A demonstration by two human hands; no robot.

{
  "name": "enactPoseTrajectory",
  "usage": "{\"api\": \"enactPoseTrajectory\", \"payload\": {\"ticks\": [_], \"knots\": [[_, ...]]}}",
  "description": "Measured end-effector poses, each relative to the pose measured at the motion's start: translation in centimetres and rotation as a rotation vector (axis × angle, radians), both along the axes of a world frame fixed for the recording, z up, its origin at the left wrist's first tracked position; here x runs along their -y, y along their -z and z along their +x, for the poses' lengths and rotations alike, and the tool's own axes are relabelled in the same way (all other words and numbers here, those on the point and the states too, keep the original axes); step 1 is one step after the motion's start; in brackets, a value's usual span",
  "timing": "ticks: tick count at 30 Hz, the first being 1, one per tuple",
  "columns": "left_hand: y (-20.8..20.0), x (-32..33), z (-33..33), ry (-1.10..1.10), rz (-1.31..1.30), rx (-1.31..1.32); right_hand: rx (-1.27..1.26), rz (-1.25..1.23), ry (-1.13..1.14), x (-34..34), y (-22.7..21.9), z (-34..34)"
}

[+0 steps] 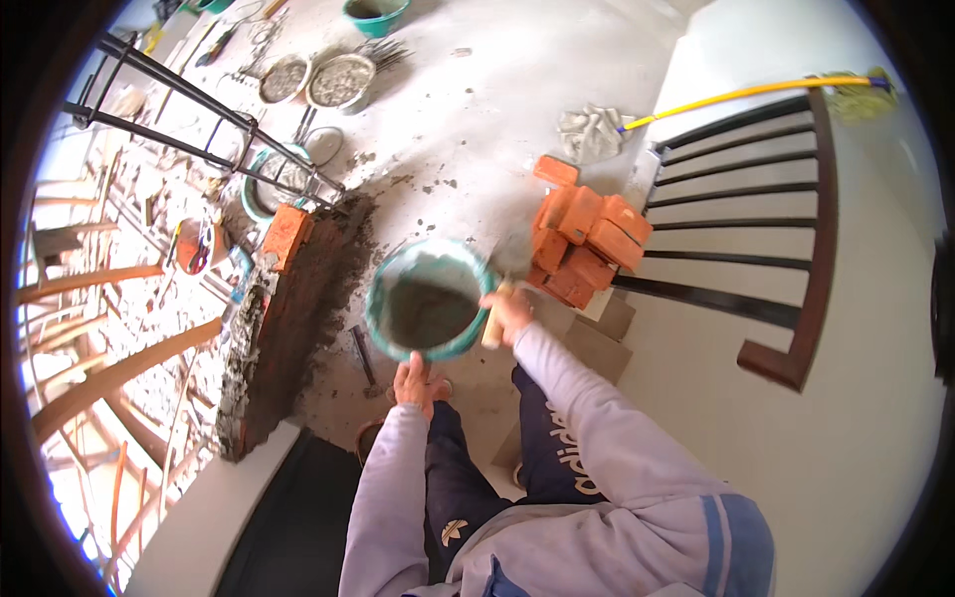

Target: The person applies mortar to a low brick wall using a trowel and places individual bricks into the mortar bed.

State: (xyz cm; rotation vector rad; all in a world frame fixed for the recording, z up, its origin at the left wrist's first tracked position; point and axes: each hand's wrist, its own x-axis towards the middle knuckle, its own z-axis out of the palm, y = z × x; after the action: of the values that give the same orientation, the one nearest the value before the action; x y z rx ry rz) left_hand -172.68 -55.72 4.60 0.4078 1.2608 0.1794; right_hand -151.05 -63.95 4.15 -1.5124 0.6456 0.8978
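Observation:
A green tub [373,310] with grey wet mortar [430,312] in it is in front of me, its rim tilted toward me. My left hand [412,386] is closed on the near edge of the tub, the thumb up over the rim. In my right hand [511,312] is the pale wooden handle of a trowel [512,255]. The blade points away from me, between the tub and a pile of orange bricks [587,231]. This hand is beside the tub's right rim; I cannot tell whether it also grips the rim.
On my left runs a low mortar-smeared brick wall [288,348], with an orange brick [286,237] on its far end. A hammer [364,356] lies beside it. Metal bars [199,95] slant over the left side. Mortar buckets [341,82] stand farther off. A railing [731,224] is at right.

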Motion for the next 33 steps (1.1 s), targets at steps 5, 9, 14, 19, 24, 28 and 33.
{"api": "enactPoseTrajectory", "payload": {"ticks": [5,9,14,19,24,28,33], "knots": [[10.1,4.7,-4.8,0.324,0.698,-0.087,0.321,0.158,0.052,-3.6,-0.8,18.8],[1.6,13.1,-10.5,0.868,0.375,-0.481,0.213,0.146,-0.122,5.5,6.4,33.5],[8.1,18.0,-15.3,1.037,0.395,-0.694,0.479,0.209,-0.089,20.6,19.9,63.5],[7.6,21.4,-22.9,0.372,0.171,-0.705,0.36,-0.006,-0.003,23.0,29.2,64.8],[14.2,20.4,-25.6,0.166,0.343,-0.885,0.466,-0.053,0.0,23.9,28.6,66.9],[14.2,21.2,-33.8,0.146,0.271,-1.364,0.491,-0.195,0.011,25.1,29.6,56.2],[20.8,16.1,-32.4,-0.477,-0.07,-1.217,0.821,-0.6,0.073,22.6,17.2,38.9]]}}
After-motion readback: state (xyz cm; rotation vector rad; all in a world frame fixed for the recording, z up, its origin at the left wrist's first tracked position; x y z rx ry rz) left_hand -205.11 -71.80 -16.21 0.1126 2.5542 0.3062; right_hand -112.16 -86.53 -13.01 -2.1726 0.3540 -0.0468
